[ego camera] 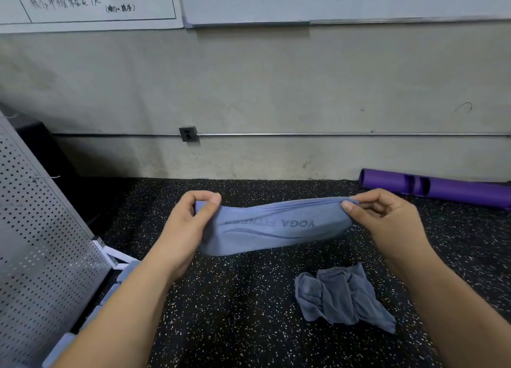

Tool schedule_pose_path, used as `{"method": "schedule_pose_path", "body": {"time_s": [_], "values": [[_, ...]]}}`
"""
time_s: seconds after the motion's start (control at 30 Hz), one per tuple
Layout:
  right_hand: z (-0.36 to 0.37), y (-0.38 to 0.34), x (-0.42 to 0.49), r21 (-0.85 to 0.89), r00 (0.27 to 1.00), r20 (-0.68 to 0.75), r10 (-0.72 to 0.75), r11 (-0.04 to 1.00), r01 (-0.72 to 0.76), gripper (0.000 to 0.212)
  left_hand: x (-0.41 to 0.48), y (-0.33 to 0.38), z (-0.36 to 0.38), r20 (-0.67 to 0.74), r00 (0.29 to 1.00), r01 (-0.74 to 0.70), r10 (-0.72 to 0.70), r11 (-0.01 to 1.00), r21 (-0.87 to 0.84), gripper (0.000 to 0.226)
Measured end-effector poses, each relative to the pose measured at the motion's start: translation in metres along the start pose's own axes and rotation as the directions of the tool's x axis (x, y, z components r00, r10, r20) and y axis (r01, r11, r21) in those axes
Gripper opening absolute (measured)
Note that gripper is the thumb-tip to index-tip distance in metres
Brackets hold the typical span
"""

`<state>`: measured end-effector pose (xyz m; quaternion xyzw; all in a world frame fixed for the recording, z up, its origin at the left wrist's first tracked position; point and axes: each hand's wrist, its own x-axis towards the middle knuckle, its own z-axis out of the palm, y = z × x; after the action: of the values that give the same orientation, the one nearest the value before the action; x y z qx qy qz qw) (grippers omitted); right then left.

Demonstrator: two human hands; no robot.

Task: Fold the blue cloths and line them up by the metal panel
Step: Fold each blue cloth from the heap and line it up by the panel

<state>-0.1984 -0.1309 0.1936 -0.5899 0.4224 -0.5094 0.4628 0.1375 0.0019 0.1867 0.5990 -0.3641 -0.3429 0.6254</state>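
A blue cloth (272,228) printed "YOGA FITNESS" hangs stretched in the air above the floor, folded over along its top edge. My left hand (190,224) pinches its left end and my right hand (387,218) pinches its right end. A second blue cloth (343,296) lies crumpled on the floor below my right hand. The perforated metal panel (41,243) leans at the left. Along its foot lie several folded blue cloths (124,273) in a row, partly hidden by my left forearm.
The floor (249,312) is black speckled rubber. A purple tube (437,186) lies by the concrete wall at the right. A wall socket (188,133) and a thin conduit run along the wall. Whiteboards hang above.
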Motion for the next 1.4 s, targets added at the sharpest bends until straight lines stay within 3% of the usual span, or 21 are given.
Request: {"method": "schedule_pose_path", "body": {"time_s": [0.13, 0.23, 0.37, 0.53, 0.67, 0.77, 0.97, 1.07, 1.1, 1.17, 1.27, 1.37, 1.4], "values": [[-0.007, 0.002, 0.004, 0.046, 1.000, -0.027, -0.015, 0.999, 0.016, 0.015, 0.001, -0.002, -0.002, 0.083, 0.993, 0.087, -0.079, 0.992, -0.095, 0.020], [-0.015, 0.002, 0.006, 0.025, 1.000, -0.030, -0.007, 1.000, 0.007, 0.013, 0.001, -0.001, -0.007, 0.105, 0.994, -0.013, 0.011, 1.000, 0.018, 0.023], [-0.022, 0.000, 0.006, -0.169, 0.999, -0.006, -0.035, 0.985, 0.034, 0.011, 0.002, 0.000, -0.012, 0.022, 0.983, -0.183, 0.183, 0.950, 0.254, 0.018], [-0.023, -0.004, 0.005, -0.106, 0.996, 0.073, -0.047, 0.993, 0.054, 0.022, 0.004, 0.001, -0.017, 0.011, 0.966, -0.250, 0.258, 0.925, 0.284, 0.023], [-0.023, -0.006, 0.004, -0.093, 0.993, 0.093, -0.074, 0.992, 0.083, 0.018, 0.004, 0.003, -0.017, -0.017, 0.971, -0.227, 0.238, 0.944, 0.240, 0.015], [-0.023, -0.006, 0.006, -0.262, 0.988, 0.132, -0.082, 0.958, 0.115, 0.013, 0.003, 0.005, -0.018, -0.028, 0.978, -0.196, 0.207, 0.957, 0.213, 0.012], [-0.030, -0.013, 0.005, -0.249, 0.983, 0.175, -0.052, 0.964, 0.096, 0.010, 0.004, 0.006, -0.021, 0.023, 0.984, -0.178, 0.176, 0.966, 0.187, 0.013], [-0.032, -0.017, 0.005, -0.124, 0.985, 0.167, -0.037, 0.991, 0.058, 0.008, 0.004, 0.008, -0.024, 0.055, 0.981, -0.194, 0.187, 0.957, 0.216, 0.015], [-0.033, -0.018, 0.005, -0.201, 0.985, 0.168, -0.048, 0.976, 0.081, 0.008, 0.004, 0.008, -0.025, 0.063, 0.979, -0.202, 0.192, 0.953, 0.228, 0.016], [-0.034, -0.022, 0.002, -0.319, 0.969, 0.248, -0.004, 0.944, 0.086, 0.008, 0.003, 0.007, -0.026, 0.087, 0.978, -0.207, 0.191, 0.945, 0.255, 0.015], [-0.030, -0.023, -0.004, -0.226, 0.931, 0.362, 0.047, 0.973, 0.039, 0.008, 0.004, 0.007, -0.026, 0.107, 0.980, -0.194, 0.170, 0.935, 0.295, 0.013], [-0.030, -0.016, 0.002, -0.411, 0.981, 0.193, -0.028, 0.905, 0.107, 0.010, 0.002, 0.007, -0.027, 0.103, 0.984, -0.169, 0.143, 0.933, 0.317, 0.014], [-0.030, -0.015, 0.003, -0.384, 0.986, 0.163, -0.028, 0.919, 0.089, 0.011, 0.002, 0.007, -0.026, 0.105, 0.985, -0.166, 0.138, 0.928, 0.334, 0.014]]}}
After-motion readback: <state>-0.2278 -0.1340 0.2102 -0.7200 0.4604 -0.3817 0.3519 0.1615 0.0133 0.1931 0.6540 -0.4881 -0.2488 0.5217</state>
